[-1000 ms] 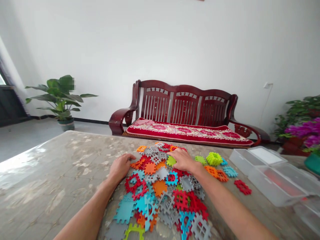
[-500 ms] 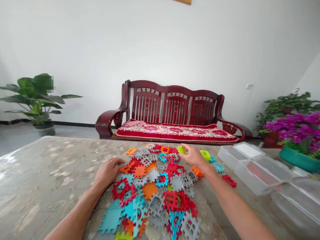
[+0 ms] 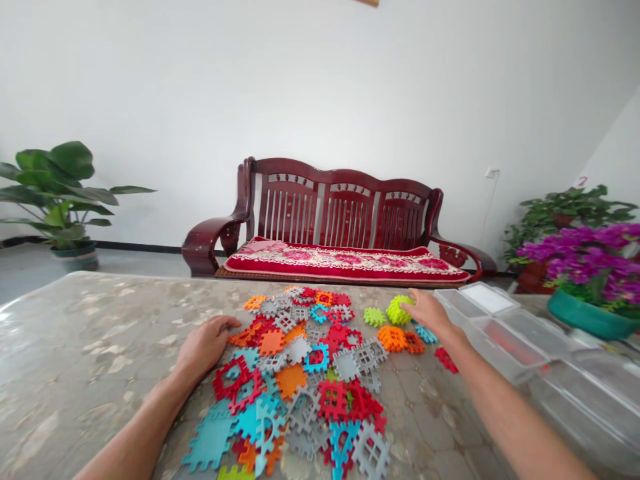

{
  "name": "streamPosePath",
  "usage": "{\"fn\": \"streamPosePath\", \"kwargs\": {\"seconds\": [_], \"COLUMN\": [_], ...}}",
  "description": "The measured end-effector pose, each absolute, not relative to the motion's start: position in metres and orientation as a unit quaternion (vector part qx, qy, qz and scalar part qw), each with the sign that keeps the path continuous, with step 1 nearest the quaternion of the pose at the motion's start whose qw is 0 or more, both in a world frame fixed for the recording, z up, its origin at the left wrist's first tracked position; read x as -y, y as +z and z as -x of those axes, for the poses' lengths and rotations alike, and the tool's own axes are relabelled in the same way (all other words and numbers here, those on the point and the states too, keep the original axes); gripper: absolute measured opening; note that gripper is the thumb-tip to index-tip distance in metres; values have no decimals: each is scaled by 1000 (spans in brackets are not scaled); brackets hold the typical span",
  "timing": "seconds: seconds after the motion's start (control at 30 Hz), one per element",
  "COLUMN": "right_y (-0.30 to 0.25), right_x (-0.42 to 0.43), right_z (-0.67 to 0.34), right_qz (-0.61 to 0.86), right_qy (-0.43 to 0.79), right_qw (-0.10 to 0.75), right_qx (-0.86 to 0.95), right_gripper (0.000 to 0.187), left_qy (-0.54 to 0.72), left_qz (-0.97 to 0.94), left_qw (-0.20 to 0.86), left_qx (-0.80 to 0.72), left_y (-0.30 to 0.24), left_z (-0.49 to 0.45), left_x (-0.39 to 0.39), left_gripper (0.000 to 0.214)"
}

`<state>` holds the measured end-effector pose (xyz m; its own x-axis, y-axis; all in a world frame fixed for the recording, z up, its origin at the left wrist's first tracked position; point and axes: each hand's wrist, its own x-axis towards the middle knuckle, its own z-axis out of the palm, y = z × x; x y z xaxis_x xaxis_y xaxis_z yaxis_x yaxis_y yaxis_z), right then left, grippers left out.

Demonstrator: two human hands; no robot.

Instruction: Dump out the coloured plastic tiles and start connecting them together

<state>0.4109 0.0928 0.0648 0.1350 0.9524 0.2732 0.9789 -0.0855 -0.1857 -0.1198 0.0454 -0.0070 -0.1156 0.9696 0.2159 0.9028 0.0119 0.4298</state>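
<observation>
My left hand [image 3: 205, 343] rests on the table at the left side of a spread of plastic interlocking tiles. Its fingers are loosely bent, hold nothing, and lie near an orange lattice tile [image 3: 244, 335]. At the right, my right hand [image 3: 429, 313] pinches a yellow-green tile at a small yellow-green pile [image 3: 399, 311]; the fingers partly hide it. One more yellow-green tile [image 3: 374, 317] lies flat to the left. Orange tiles [image 3: 392, 338] are stacked just in front. Within the main spread are red tiles [image 3: 333, 399], grey tiles [image 3: 371, 450] and blue tiles [image 3: 213, 435].
Translucent plastic boxes [image 3: 505, 343] stand on the right of the table [image 3: 100, 347], one with something red inside. Beside them is a teal planter [image 3: 590, 313] with purple flowers. Behind the table stands a wooden bench [image 3: 345, 207] with a red cover.
My right hand has moved right, carrying a yellow-green tile from the edge of the spread to the yellow-green pile. The left hand stays in place; the view has shifted slightly.
</observation>
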Motion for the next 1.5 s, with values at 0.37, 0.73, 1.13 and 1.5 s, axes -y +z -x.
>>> {"fn": "streamPosePath", "kwargs": {"seconds": [0.37, 0.73, 1.13, 1.5], "right_y": [52, 41, 30, 43], "right_x": [-86, -82, -72, -107], "right_z": [-423, -412, -403, -437], "right_qz": [722, 688, 673, 625], "right_qy": [13, -27, -96, 12], "right_qw": [192, 222, 292, 229], "right_qx": [665, 690, 672, 746], "right_gripper": [84, 45, 37, 81], "left_qy": [234, 225, 229, 229], "left_qz": [-666, -665, -670, -671], "left_qw": [68, 71, 75, 70], "left_qx": [-705, -709, -702, -702], "left_y": [-7, -4, -4, -5], "left_z": [120, 117, 118, 119], "left_x": [-45, -43, -43, -44], "left_gripper": [40, 41, 42, 42]}}
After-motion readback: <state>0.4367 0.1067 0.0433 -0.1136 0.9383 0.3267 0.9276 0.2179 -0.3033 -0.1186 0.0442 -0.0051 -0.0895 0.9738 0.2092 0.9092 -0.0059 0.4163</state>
